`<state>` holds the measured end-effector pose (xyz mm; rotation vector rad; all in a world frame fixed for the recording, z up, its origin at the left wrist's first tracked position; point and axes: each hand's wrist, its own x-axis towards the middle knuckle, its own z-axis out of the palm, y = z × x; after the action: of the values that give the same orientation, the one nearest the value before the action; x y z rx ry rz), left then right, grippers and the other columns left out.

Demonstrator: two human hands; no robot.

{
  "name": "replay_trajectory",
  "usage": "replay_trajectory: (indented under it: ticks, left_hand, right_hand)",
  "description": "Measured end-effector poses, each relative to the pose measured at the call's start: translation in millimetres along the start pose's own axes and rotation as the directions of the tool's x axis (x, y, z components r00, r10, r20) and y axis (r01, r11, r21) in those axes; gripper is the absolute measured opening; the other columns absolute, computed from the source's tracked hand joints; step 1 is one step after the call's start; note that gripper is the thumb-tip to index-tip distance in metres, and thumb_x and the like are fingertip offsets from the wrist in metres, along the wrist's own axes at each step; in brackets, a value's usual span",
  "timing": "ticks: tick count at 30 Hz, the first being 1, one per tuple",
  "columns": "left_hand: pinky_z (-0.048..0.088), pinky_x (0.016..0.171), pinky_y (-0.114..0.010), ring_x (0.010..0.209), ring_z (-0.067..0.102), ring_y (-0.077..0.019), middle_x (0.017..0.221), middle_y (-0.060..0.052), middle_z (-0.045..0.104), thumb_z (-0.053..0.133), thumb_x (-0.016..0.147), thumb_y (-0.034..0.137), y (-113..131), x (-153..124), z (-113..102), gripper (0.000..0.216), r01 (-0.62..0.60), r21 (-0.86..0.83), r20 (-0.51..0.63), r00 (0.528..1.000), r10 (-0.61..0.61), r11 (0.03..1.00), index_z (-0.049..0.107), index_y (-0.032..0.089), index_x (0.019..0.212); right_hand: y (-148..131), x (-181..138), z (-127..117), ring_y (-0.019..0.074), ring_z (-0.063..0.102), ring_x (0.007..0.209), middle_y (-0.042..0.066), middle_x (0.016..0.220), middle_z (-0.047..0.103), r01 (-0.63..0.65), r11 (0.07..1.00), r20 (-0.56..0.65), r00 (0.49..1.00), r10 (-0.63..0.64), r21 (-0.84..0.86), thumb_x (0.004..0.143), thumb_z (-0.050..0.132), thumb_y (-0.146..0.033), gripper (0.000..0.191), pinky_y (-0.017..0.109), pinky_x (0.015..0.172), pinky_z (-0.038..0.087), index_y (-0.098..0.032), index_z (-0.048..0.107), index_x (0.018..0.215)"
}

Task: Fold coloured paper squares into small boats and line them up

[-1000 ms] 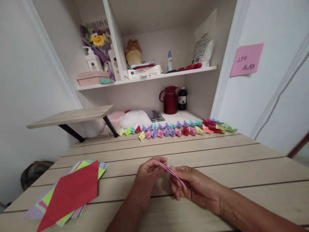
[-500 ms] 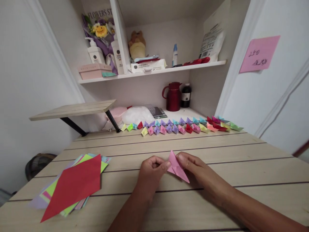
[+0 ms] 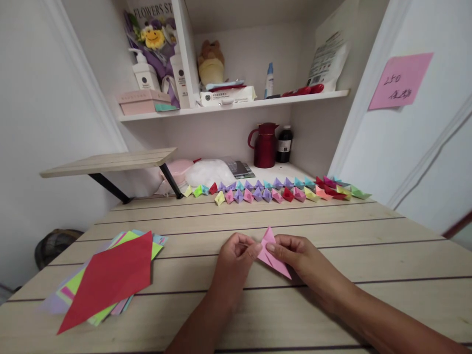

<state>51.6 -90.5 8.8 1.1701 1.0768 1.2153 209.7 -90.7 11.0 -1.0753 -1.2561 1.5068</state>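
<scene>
A folded paper (image 3: 275, 261) sits between my left hand (image 3: 236, 260) and right hand (image 3: 297, 255) at the middle of the table (image 3: 155, 324), with a paper stack (image 3: 110, 275) to their left. Behind them, from my remote post, I see paper boats (image 3: 267, 195) in two rows along the far side, right of a raised stand (image 3: 110, 162). Farther back, a jug (image 3: 264, 147) stands just left of a bottle (image 3: 284, 147), both beneath a shelf (image 3: 236, 105) bearing a plush toy (image 3: 211, 64). A note (image 3: 401, 81) is on the wall at right.
</scene>
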Motion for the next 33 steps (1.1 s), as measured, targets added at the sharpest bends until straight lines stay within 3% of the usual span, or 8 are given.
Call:
replay_trajectory:
  ticks: [4,7,11,15,20,24,28,33]
  left_hand:
    - [0.046,0.07,-0.026,0.08,0.059,-0.0158,0.098,-0.004,0.058,0.078,0.06,0.022,-7,-5,10,0.057,-0.065,0.022,0.035,0.997,0.064,0.998,0.051,0.021,0.111]
    - [0.047,0.08,-0.029,0.091,0.059,-0.0185,0.106,-0.006,0.058,0.07,0.062,0.009,-12,-7,15,0.067,-0.149,0.157,0.034,0.989,0.145,0.976,0.048,0.024,0.123]
    - [0.045,0.086,-0.032,0.095,0.059,-0.0207,0.102,-0.006,0.064,0.057,0.069,0.006,-15,-3,15,0.042,-0.215,0.313,0.02,0.975,0.22,0.925,0.06,0.021,0.109]
    - [0.046,0.081,-0.031,0.091,0.059,-0.022,0.094,-0.006,0.066,0.055,0.069,0.009,-14,-1,12,0.032,-0.224,0.333,0.007,0.972,0.235,0.916,0.068,0.02,0.096]
    - [0.046,0.069,-0.027,0.074,0.059,-0.0181,0.088,-0.006,0.067,0.056,0.072,0.013,-11,-1,11,0.035,-0.11,0.089,0.04,0.993,0.107,0.99,0.069,0.017,0.104]
    - [0.047,0.073,-0.029,0.075,0.061,-0.0183,0.086,-0.008,0.069,0.058,0.08,0.029,-6,-1,8,0.035,0.006,-0.09,0.035,0.999,-0.002,0.996,0.067,0.013,0.111]
    - [0.046,0.075,-0.03,0.079,0.062,-0.0188,0.088,-0.01,0.07,0.056,0.083,0.047,-2,-2,6,0.04,0.001,-0.147,0.023,1.0,0.002,0.989,0.069,0.012,0.1]
    - [0.042,0.061,-0.025,0.059,0.056,-0.0141,0.061,-0.002,0.064,0.075,0.067,0.04,0,-5,11,0.028,0.005,-0.114,-0.05,0.999,-0.01,0.993,0.065,0.014,0.071]
  right_hand:
    - [3,1,3,0.0089,0.031,0.05,-0.004,0.053,0.044,0.008,0.999,-0.005,1.0,-0.008,0.042,0.07,0.071,-0.052,0.04,0.024,0.051,0.023,-0.016,0.057,0.063]
    - [4,0,6,0.0084,0.031,0.05,-0.005,0.052,0.044,0.011,0.997,0.003,1.0,-0.011,0.081,0.073,0.069,-0.052,0.04,0.024,0.05,0.022,-0.015,0.056,0.062]
    - [1,-3,9,0.0091,0.037,0.052,-0.003,0.055,0.051,0.019,0.994,0.01,1.0,-0.02,0.104,0.075,0.068,-0.051,0.04,0.023,0.053,0.027,-0.014,0.058,0.063]
    - [-3,-5,9,0.0116,0.045,0.057,0.001,0.06,0.058,0.012,0.994,0.053,0.998,-0.018,0.11,0.077,0.066,-0.051,0.039,0.024,0.056,0.031,-0.013,0.062,0.066]
    - [-3,-3,8,0.0111,0.044,0.056,0.0,0.063,0.059,0.047,0.999,0.015,0.999,-0.048,0.023,0.072,0.071,-0.05,0.036,0.024,0.055,0.031,-0.014,0.066,0.073]
    - [-3,-1,7,0.0113,0.043,0.055,-0.001,0.059,0.056,0.119,0.991,-0.059,0.991,-0.123,-0.069,0.073,0.069,-0.049,0.035,0.024,0.054,0.031,-0.015,0.062,0.067]
    - [-2,-1,7,0.0114,0.044,0.055,-0.001,0.059,0.056,0.165,0.978,-0.081,0.981,-0.176,-0.124,0.077,0.066,-0.047,0.033,0.025,0.054,0.032,-0.016,0.062,0.068]
    - [1,-1,8,0.0115,0.044,0.054,-0.001,0.059,0.056,0.2,0.971,-0.028,0.978,-0.205,-0.128,0.08,0.062,-0.05,0.036,0.025,0.051,0.031,-0.016,0.061,0.07]
